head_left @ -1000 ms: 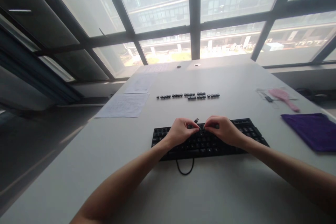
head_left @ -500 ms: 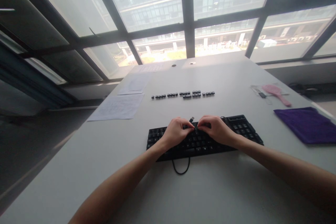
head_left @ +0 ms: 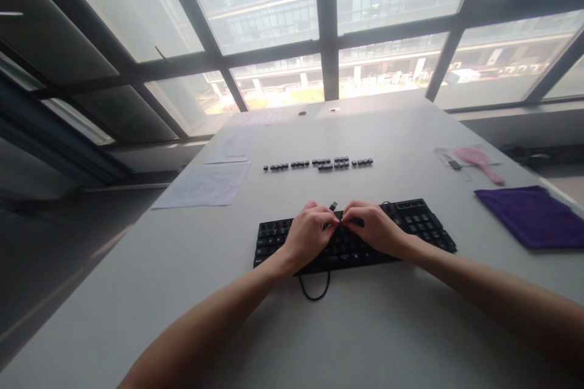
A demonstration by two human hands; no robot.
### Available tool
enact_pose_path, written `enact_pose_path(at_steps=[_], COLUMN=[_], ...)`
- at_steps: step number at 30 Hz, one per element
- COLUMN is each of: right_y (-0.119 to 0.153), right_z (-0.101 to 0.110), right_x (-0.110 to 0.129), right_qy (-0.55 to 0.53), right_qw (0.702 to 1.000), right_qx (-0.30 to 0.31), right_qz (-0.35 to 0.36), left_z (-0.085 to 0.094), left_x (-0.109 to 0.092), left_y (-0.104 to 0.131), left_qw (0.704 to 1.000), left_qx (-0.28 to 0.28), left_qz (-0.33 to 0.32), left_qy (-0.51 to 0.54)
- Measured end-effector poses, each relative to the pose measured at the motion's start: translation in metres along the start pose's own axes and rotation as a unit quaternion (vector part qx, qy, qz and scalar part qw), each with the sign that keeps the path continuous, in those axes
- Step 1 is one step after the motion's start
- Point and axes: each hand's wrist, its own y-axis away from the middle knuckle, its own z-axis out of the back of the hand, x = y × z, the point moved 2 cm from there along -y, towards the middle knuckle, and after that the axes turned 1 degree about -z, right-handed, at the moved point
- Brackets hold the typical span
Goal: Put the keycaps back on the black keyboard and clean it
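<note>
A black keyboard point(head_left: 278, 242) lies on the white table, its number pad to the right. Over its upper middle, my left hand point(head_left: 311, 228) is closed, thumb and forefinger pinched together. My right hand point(head_left: 371, 226) meets it there in a pinch of its own, fingertips almost touching the left ones. Whatever sits between the fingertips is too small and hidden to make out. Just behind the hands a USB plug point(head_left: 334, 205) sticks up past the keyboard's back edge. Loose black keycaps point(head_left: 325, 166) stand in a broken row farther back.
Written paper sheets point(head_left: 205, 184) lie at the left side of the table point(head_left: 392, 328). At the right are a pink hairbrush point(head_left: 479, 161), a small dark tag-like item point(head_left: 455, 165) and a folded purple cloth point(head_left: 531, 216). A cable loop point(head_left: 314, 299) pokes out before the keyboard.
My left hand has shifted slightly, its fingers curling closer to the right fingertips. The keyboard's front edge has moved back a little. The keycap row looks the same.
</note>
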Motion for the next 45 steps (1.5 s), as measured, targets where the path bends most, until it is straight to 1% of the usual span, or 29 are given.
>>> enact_pose_path(at_steps=[4,9,16,24,30,36,41,45], right_y=[0.001,0.004,0.005,0.005,0.007,0.007,0.008,0.008], right_z=[0.000,0.000,-0.002,-0.002,-0.004,-0.003,-0.004,-0.004], right_x=[0.001,0.007,0.009,0.009,0.010,0.010,0.009,0.009], right_qy=[-0.003,0.029,0.063,0.072,0.136,0.126,0.133,0.128], right_qw=[1.000,1.000,0.997,0.997,0.990,0.991,0.990,0.991], right_qx=[-0.002,0.000,0.012,0.018,0.019,0.022,0.021,0.018], right_qz=[0.004,0.013,0.033,0.024,0.030,0.034,0.038,0.043], left_z=[0.000,-0.001,-0.008,-0.009,-0.009,-0.009,-0.009,-0.009], left_x=[0.002,-0.004,-0.006,-0.006,-0.004,-0.006,-0.008,-0.006], left_y=[0.000,0.006,0.011,0.011,0.011,0.011,0.011,0.010], left_qw=[1.000,0.999,0.996,0.998,0.999,0.997,0.995,0.994], left_qx=[-0.002,0.015,-0.009,-0.007,-0.010,-0.007,-0.003,0.004], left_qz=[0.007,-0.033,-0.067,-0.046,-0.025,-0.057,-0.068,-0.072], left_qy=[0.004,-0.039,-0.059,-0.043,-0.028,-0.050,-0.071,-0.077])
